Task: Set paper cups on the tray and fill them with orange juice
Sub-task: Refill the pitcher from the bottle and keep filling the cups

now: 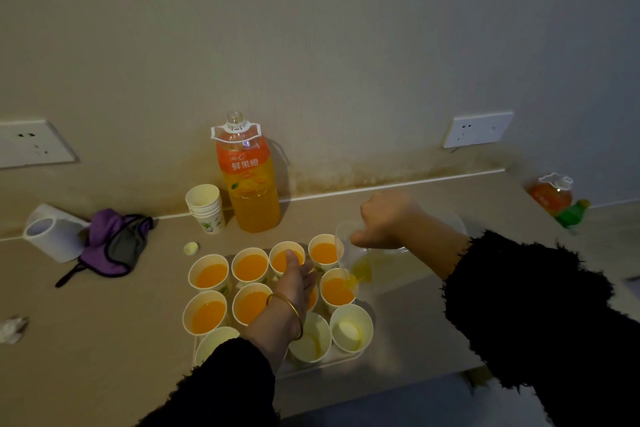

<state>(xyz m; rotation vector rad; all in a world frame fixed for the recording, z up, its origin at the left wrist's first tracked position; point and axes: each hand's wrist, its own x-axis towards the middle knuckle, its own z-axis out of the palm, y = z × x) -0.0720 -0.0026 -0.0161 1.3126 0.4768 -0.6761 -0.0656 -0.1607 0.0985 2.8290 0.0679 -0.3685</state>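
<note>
— Where's your right hand, and what's in it?

— My right hand (382, 220) is curled round the handle side of a clear plastic jug (372, 262), fingers closed on it. The jug is tipped well over, its long axis running from far right down toward near left, and the spout points at the right-hand paper cup (337, 290) of the middle row. Orange juice is running from the spout into that cup, which is almost full.

— And the left?

— My left hand (294, 283), with a gold bangle (289, 316) on the wrist, reaches over the middle of the tray (349, 355). The fingers lie loosely extended across the cups; I cannot tell whether they grip the cup hidden beneath them.

— How do the cups stand?

— Upright on the tray in rows. The four in the far row (251, 265) hold juice, and so do the visible ones in the middle row. The near-row cups (350, 328) have only a trace of yellow at the bottom.

— Anything else on the counter?

— The big orange juice bottle (251, 177) stands upright against the far wall, cap off, with a stack of spare paper cups (205, 207) just left of it. Further left lie a purple cloth (112, 245) and a roll of white tape (52, 232). A second juice bottle (552, 196) sits far right
</note>
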